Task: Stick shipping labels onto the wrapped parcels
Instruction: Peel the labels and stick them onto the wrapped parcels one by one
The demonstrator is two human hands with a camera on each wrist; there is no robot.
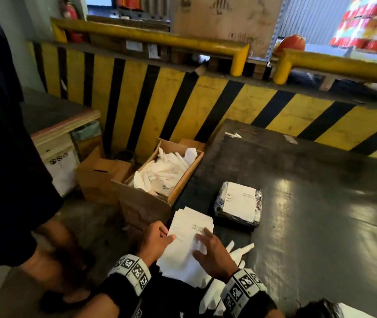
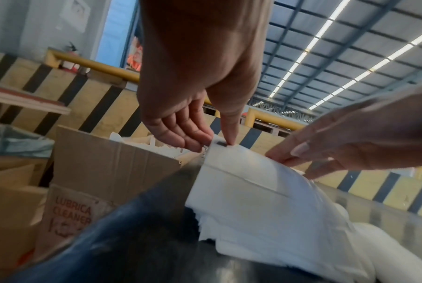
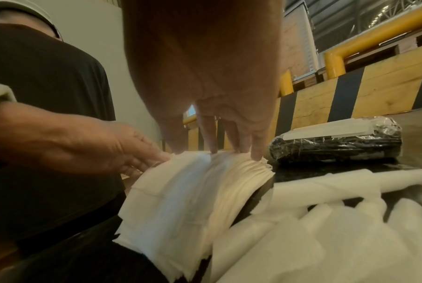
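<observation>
Both hands at the near left corner of the dark surface (image 1: pixel 309 226), on a stack of labels (image 1: pixel 189 228). Left hand (image 1: pixel 154 238) pinching the left edge of the top sheet between thumb and curled fingers (image 2: pixel 190 137). Right hand (image 1: pixel 212 253) spread, fingers straight, fingertips (image 3: pixel 257 153) pressing down on the far end of the stack, gripping nothing. Stack fanned and bowed upward under the two hands, overhanging the surface's left edge.

One wrapped parcel (image 1: pixel 239 204) just beyond the stack, toward the surface's middle, apart from both hands: black film, flat on the surface, a white label already on its top face. Loose white backing strips (image 1: pixel 240 249) scattered along the near edge, right of the stack.

Off the left edge, an open cardboard box (image 1: pixel 160 177) full of white paper scraps, smaller closed cartons (image 1: pixel 100 177) beside it on the floor. Behind, a yellow-and-black striped barrier (image 1: pixel 183 99) topped by a yellow rail (image 1: pixel 150 36). At far left, a second person in a dark shirt (image 1: pixel 1 134), standing.
</observation>
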